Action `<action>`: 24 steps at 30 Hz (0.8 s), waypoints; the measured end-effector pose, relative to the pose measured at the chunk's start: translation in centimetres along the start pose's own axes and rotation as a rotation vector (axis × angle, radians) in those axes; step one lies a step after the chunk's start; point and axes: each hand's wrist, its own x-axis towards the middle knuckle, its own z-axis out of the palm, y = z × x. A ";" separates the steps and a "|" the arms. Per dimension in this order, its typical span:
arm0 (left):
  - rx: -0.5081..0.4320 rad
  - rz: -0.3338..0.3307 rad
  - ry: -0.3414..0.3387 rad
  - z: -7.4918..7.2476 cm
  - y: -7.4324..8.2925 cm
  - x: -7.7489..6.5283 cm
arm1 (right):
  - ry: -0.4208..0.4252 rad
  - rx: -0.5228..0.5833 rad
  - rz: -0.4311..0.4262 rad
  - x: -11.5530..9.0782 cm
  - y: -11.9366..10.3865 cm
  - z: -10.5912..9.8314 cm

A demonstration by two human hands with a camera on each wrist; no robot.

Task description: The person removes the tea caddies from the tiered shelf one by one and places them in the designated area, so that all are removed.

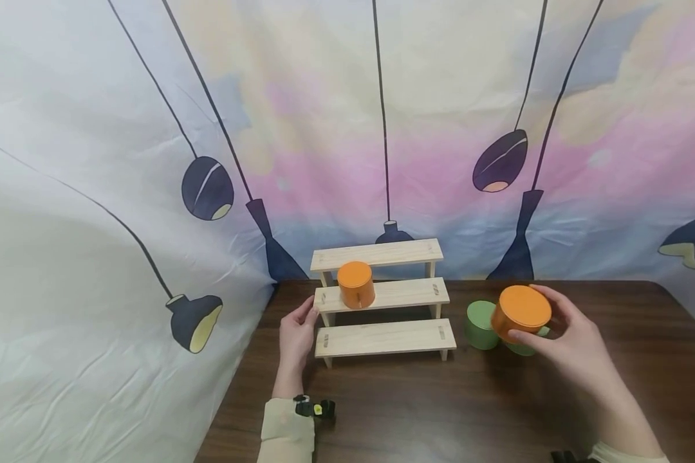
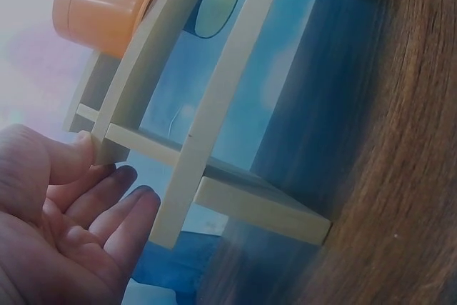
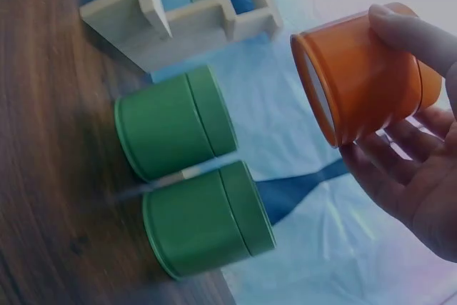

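My right hand (image 1: 579,347) grips an orange tin (image 1: 521,312) between thumb and fingers, held up above two green tins. In the right wrist view the orange tin (image 3: 364,76) is tilted, and the green tins (image 3: 175,123) stand side by side on the table below it. A three-step wooden rack (image 1: 385,337) is in the middle; another orange tin (image 1: 356,286) sits on the left part of its middle step. At the left end of that step, my left hand (image 2: 78,205) pinches the board's edge, its thumb on the wood and the other fingers loosely bent.
The dark brown wooden table (image 1: 394,411) carries the rack near its back edge. Behind it hangs a cloth backdrop (image 1: 440,161) printed with dark lamps, which also covers the left side. The green tins stand just right of the rack.
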 end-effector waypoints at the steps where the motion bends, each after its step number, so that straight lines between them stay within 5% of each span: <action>1: -0.001 0.003 -0.001 0.0 0.0 0.0 | 0.007 0.001 0.018 0.0 0.1 -0.3; 12: 0.008 -0.004 0.007 -0.1 0.2 -0.3 | 0.033 0.136 0.153 0.2 2.0 -2.8; 24: 0.018 0.002 0.022 0.1 0.4 -0.3 | 0.126 0.050 0.302 0.6 3.9 -4.4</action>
